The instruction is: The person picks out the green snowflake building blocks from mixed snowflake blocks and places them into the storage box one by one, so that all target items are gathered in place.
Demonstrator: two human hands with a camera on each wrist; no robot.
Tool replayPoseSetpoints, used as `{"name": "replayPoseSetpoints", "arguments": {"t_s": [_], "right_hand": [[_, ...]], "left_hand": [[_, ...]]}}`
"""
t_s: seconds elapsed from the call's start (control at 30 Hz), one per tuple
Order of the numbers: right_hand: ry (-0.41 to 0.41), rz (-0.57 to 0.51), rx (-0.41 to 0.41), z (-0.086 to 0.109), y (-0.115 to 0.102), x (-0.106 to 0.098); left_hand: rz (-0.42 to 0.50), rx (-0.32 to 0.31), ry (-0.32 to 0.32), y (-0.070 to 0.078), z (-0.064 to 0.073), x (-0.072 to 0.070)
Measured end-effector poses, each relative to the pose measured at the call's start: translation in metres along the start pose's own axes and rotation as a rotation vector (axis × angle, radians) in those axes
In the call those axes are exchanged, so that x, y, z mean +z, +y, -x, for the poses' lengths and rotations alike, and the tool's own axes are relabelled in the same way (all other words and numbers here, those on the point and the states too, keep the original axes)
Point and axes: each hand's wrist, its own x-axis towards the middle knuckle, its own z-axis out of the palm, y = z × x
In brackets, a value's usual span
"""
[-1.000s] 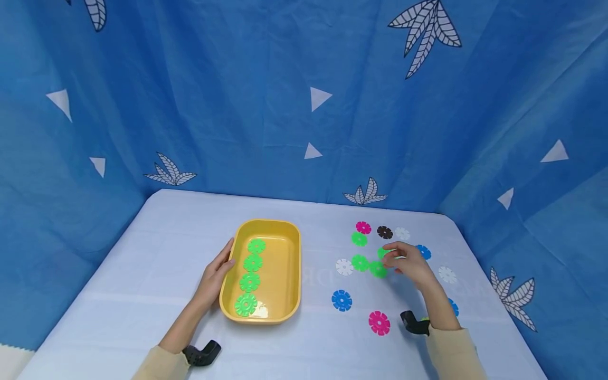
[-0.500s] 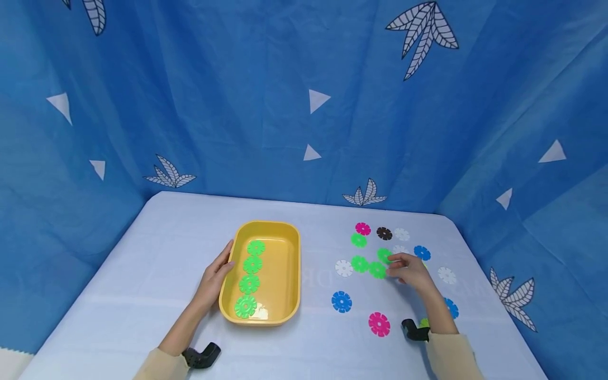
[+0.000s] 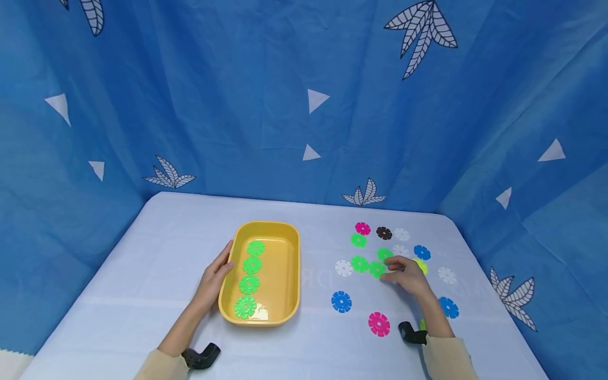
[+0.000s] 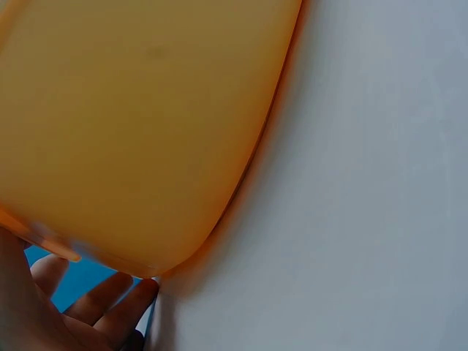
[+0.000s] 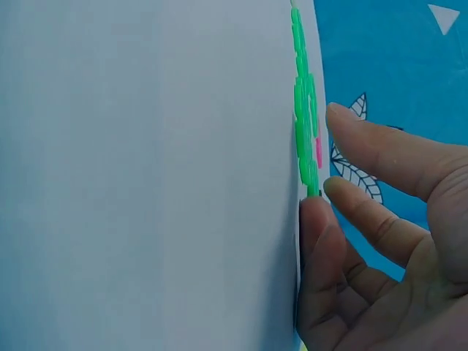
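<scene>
The yellow tray (image 3: 264, 323) stands left of the table's middle, holding several green snowflake discs (image 3: 249, 284) in a column along its left side. My left hand (image 3: 214, 279) grips the tray's left wall, thumb over the rim; the left wrist view shows its fingers (image 4: 110, 307) against the tray's outside. On the right, my right hand (image 3: 407, 274) hovers at the edge of a cluster of green snowflake discs (image 3: 359, 264). Its thumb and fingers are parted, near the rightmost green disc (image 3: 377, 269). Edge-on in the right wrist view, the green discs (image 5: 301, 124) lie just past the fingertips; contact is unclear.
Around the right hand lie blue discs (image 3: 341, 302), pink discs (image 3: 379, 324), white discs (image 3: 344, 268), a dark brown disc (image 3: 384, 233) and yellow-green discs (image 3: 420, 266). White cloth (image 3: 180, 237) covers the table. Blue curtain (image 3: 266, 132) rises behind it.
The right hand first drew back and lowered, then shifted slightly left toward the rightmost green disc. A white disc and a yellow-green one behind it came into sight. The left hand stays on the tray.
</scene>
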Motion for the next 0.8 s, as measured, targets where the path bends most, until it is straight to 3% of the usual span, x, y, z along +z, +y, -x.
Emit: {"name": "replayPoseSetpoints", "arguments": {"t_s": [0.47,0.8], "right_hand": [[0.053,0.102,-0.015,-0.001,-0.001,0.010],[0.063,0.109,-0.008,-0.002,0.000,0.011]], "left_hand": [[-0.003,-0.009,-0.003,0.002,0.000,0.000],[0.001,-0.010,-0.002,0.002,0.000,0.001]]}}
